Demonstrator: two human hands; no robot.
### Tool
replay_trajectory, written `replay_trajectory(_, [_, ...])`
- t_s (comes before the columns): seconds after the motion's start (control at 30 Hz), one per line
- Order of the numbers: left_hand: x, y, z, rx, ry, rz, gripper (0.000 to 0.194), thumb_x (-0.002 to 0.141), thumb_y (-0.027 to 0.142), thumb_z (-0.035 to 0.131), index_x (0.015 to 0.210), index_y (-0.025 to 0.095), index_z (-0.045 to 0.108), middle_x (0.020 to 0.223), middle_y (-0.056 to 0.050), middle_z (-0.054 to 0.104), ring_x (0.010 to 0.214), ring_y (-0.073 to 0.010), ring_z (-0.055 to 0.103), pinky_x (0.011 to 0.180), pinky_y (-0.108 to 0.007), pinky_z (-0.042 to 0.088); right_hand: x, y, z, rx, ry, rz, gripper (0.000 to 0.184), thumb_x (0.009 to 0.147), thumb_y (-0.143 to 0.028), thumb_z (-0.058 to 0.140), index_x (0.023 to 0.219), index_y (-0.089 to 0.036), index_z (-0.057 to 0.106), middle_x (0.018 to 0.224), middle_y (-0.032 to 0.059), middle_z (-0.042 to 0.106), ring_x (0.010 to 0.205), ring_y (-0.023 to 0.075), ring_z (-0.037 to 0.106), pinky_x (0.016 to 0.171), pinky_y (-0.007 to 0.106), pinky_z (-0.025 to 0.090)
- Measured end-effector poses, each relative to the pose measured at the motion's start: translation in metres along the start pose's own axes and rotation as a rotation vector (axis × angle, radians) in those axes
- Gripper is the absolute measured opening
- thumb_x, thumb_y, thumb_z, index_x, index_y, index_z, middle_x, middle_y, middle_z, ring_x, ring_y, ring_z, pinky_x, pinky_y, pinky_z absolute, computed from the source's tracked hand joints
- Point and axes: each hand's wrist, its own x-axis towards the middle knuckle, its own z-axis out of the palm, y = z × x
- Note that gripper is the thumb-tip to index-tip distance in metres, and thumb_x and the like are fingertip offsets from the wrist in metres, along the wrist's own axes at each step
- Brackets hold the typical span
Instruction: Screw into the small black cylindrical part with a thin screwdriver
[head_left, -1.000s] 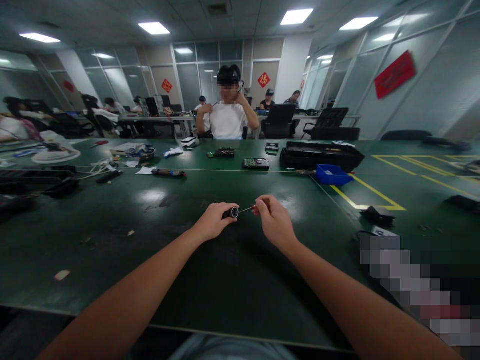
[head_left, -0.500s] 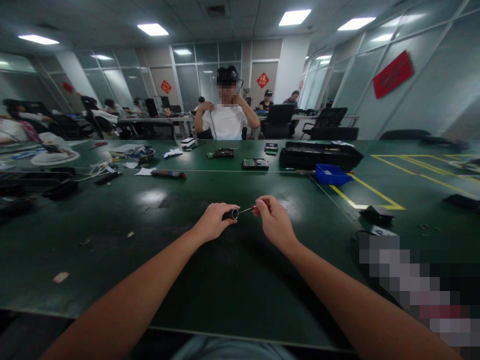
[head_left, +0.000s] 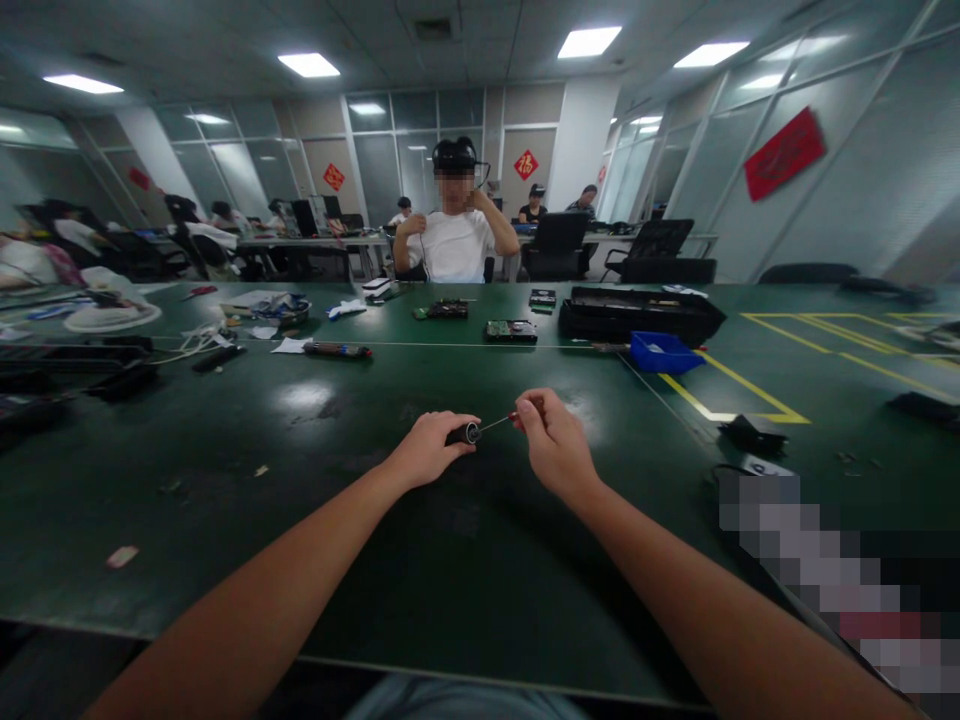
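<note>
My left hand [head_left: 427, 447] is closed around a short black cylinder [head_left: 462, 434], whose round, light-rimmed end faces right; its kind does not show. In my right hand [head_left: 551, 435] is a small screwdriver [head_left: 495, 423], its red handle end pinched between thumb and fingers. The thin metal shaft points left, and its tip reaches the rimmed end of the cylinder. Whether the tip is inside or only against that end I cannot tell. Both hands are above the green tabletop [head_left: 450, 600].
Beyond my hands lie a hard drive [head_left: 511, 330], circuit parts [head_left: 442, 310], a brown-and-blue tool [head_left: 337, 350], a long black housing [head_left: 641, 315] and a blue bin [head_left: 666, 352]. A black piece [head_left: 754, 434] is at right. Across the table sits a person in white [head_left: 454, 245].
My right hand has shifted slightly right and tilted the screwdriver a little. The cylinder's end has turned slightly in my left hand. The person opposite has lowered one hand.
</note>
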Motion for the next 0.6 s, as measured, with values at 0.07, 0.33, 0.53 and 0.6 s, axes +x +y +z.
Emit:
replay_trajectory(0.07, [0.0002,-0.0006,0.0004,-0.002,-0.001,-0.001,0.036,0.084,0.03,0.067,0.12,0.027,0.064,0.105,-0.004,0.067,0.099,-0.0232,0.06,0.094,-0.039,0.042,0.0003,0.0002,0.0002,-0.044,-0.011,-0.003,0.02,0.096,-0.037,0.041,0.091,-0.024,0.055,0.078,0.0032,0.067,0.075,0.0206,0.064,0.069,0.033,0.043])
replay_trajectory(0.33, [0.0002,-0.001,0.0024,-0.121,0.024,-0.037,0.035,0.084,0.029,0.067,0.118,0.023,0.065,0.114,-0.007,0.065,0.106,-0.0238,0.059,0.095,-0.037,0.043,0.0042,0.0067,-0.0005,-0.146,-0.004,0.029,0.019,0.096,-0.034,0.042,0.091,-0.023,0.056,0.078,0.0026,0.066,0.073,0.0198,0.062,0.066,0.032,0.04])
replay_trajectory(0.53, [0.0034,-0.0018,0.0004,-0.422,0.195,-0.148,0.042,0.086,0.03,0.063,0.127,0.026,0.055,0.118,-0.007,0.061,0.107,-0.0223,0.058,0.099,-0.04,0.041,0.0038,0.007,-0.0012,-0.155,0.006,0.036,0.02,0.096,-0.035,0.042,0.091,-0.022,0.056,0.078,0.003,0.067,0.073,0.0196,0.062,0.066,0.031,0.039])
replay_trajectory(0.6, [0.0053,0.0001,-0.0024,-0.653,0.269,-0.206,0.041,0.09,0.033,0.057,0.129,0.026,0.048,0.11,-0.006,0.061,0.093,-0.0179,0.06,0.09,-0.037,0.046,0.0036,0.0068,-0.0016,-0.149,0.008,0.039,0.02,0.096,-0.035,0.042,0.091,-0.022,0.056,0.079,0.003,0.067,0.074,0.0195,0.062,0.066,0.031,0.04])
